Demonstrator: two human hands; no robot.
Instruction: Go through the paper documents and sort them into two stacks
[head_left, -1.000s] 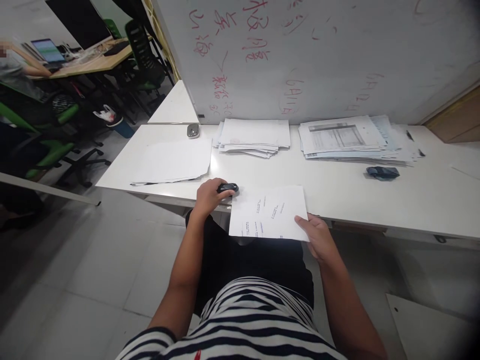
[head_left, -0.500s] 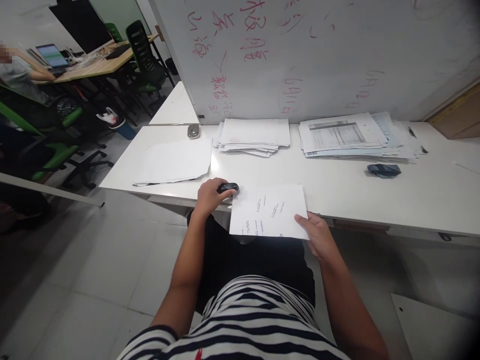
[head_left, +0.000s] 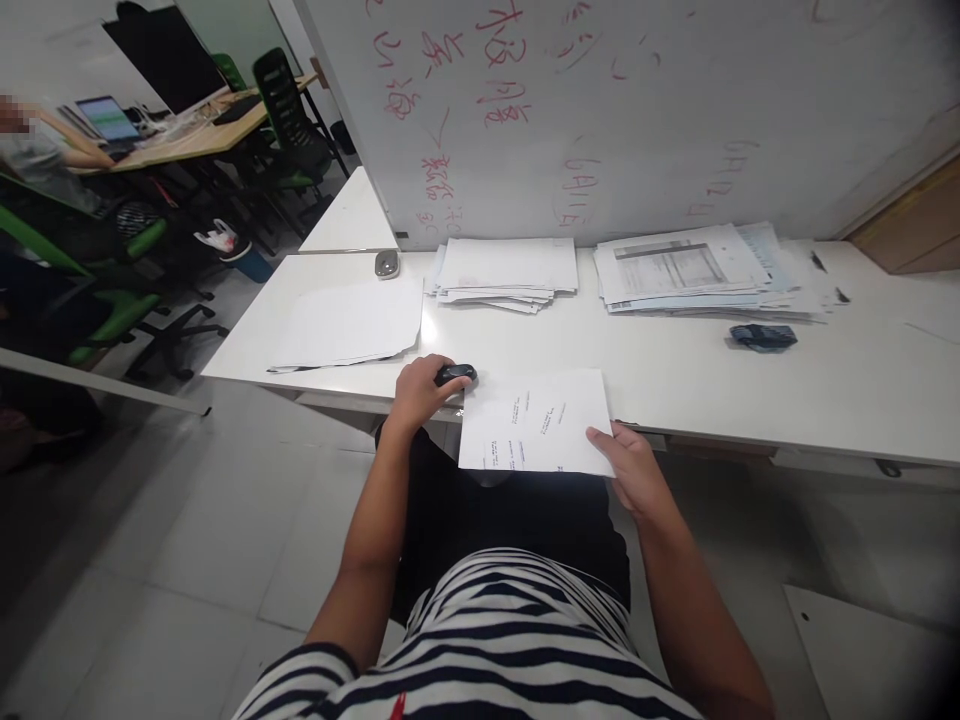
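A small black stapler (head_left: 456,375) is gripped in my left hand (head_left: 421,388), by the upper left corner of a printed sheet of paper (head_left: 536,420). Whether the corner is inside its jaws I cannot make out. My right hand (head_left: 631,460) pinches the paper's lower right edge, thumb on top and fingers hidden beneath. The paper juts over the front edge of the white desk (head_left: 675,380), above my lap. More sheets may lie under the top one.
Behind the paper are a stack of white papers (head_left: 510,265) and a wider printed stack (head_left: 675,270). Large blank sheets (head_left: 352,320) lie left, near a small grey device (head_left: 387,264). A dark crumpled item (head_left: 763,337) sits right. A whiteboard (head_left: 637,120) stands behind.
Both hands, the stapler and the paper keep almost the same positions. The view has shifted very slightly.
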